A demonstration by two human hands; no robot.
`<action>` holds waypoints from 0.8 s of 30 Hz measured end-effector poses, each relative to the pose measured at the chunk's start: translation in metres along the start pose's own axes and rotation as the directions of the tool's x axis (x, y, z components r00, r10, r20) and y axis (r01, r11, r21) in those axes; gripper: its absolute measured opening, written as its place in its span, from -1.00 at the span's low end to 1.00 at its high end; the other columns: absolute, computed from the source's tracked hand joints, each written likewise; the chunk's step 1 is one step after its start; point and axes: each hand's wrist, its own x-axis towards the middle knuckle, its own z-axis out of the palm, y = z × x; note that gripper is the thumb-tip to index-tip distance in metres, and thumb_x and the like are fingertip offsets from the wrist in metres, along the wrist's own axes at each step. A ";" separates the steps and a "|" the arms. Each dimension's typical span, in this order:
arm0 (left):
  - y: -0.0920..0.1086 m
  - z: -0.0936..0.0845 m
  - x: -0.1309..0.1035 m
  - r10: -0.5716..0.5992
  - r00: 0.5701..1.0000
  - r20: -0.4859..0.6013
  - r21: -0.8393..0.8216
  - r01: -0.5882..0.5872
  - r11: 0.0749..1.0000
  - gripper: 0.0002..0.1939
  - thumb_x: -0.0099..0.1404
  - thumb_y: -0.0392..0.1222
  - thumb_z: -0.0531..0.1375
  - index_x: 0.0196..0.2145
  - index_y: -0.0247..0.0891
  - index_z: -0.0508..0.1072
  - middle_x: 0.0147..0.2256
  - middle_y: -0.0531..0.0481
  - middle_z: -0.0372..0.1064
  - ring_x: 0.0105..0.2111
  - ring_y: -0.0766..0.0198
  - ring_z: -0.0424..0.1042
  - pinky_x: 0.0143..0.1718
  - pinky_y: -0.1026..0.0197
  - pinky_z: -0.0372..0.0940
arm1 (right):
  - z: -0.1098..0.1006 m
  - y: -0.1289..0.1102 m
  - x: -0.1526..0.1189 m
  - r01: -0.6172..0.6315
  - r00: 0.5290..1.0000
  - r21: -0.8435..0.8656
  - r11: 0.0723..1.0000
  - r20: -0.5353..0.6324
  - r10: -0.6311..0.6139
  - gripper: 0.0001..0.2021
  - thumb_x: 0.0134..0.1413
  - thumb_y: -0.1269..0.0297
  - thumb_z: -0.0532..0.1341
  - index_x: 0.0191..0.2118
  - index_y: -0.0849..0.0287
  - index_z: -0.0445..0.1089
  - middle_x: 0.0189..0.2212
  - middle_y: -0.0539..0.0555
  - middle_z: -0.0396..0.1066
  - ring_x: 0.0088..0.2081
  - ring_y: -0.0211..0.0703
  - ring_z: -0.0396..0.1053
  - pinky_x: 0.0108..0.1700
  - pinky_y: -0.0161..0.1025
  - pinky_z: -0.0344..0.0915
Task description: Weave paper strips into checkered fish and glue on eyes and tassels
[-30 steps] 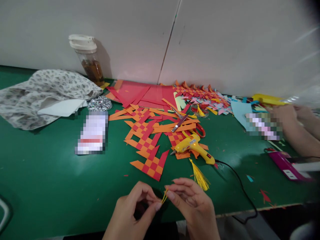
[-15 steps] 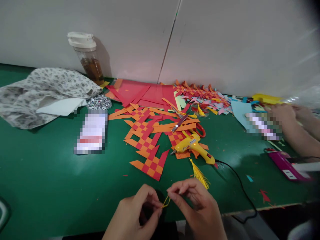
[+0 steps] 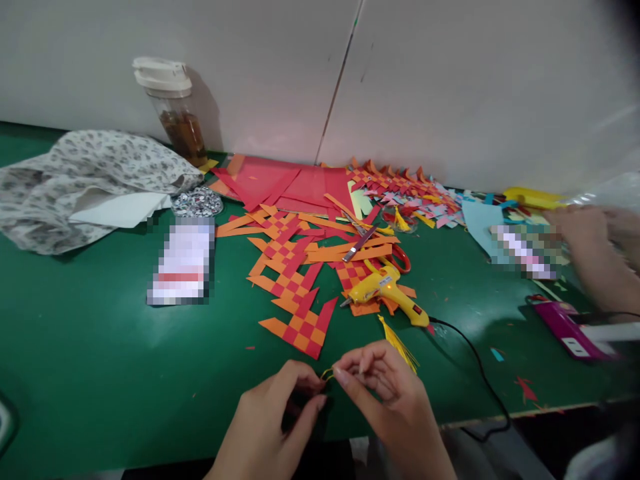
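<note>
A thin yellow cord (image 3: 327, 375) forms a small loop between my two hands near the table's front edge. My left hand (image 3: 280, 413) pinches one end of it with thumb and fingers. The other end is held by my right hand (image 3: 385, 393), between thumb and index finger. Just beyond my right hand lies a yellow tassel (image 3: 399, 343). Woven red and orange paper pieces (image 3: 303, 327) lie ahead of my hands. A yellow glue gun (image 3: 387, 290) rests on more woven paper, its black cord trailing right.
Red scissors (image 3: 401, 259), red paper sheets (image 3: 310, 183) and a bottle (image 3: 183, 127) stand or lie farther back. At left are a patterned cloth (image 3: 115, 160) and a blurred-out rectangle (image 3: 183, 260). Another person's hands work at right, near a purple power strip (image 3: 563, 330).
Both my hands have moved slightly up and away from the table's front edge, with the cord loop between them. The other person's hands at right have shifted.
</note>
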 end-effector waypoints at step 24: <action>0.007 -0.009 0.000 -0.114 0.982 -0.152 -0.344 0.056 0.937 -0.96 0.12 -0.25 0.32 -0.49 -0.17 0.57 -0.47 0.06 0.56 -0.49 0.32 0.54 -0.46 0.44 0.42 | 0.010 0.000 -0.020 -0.154 0.986 0.323 0.934 -0.007 0.165 -0.68 -0.08 0.28 0.37 -0.50 0.12 0.15 -0.47 -0.03 0.48 -0.39 -0.27 0.47 -0.32 -0.40 0.39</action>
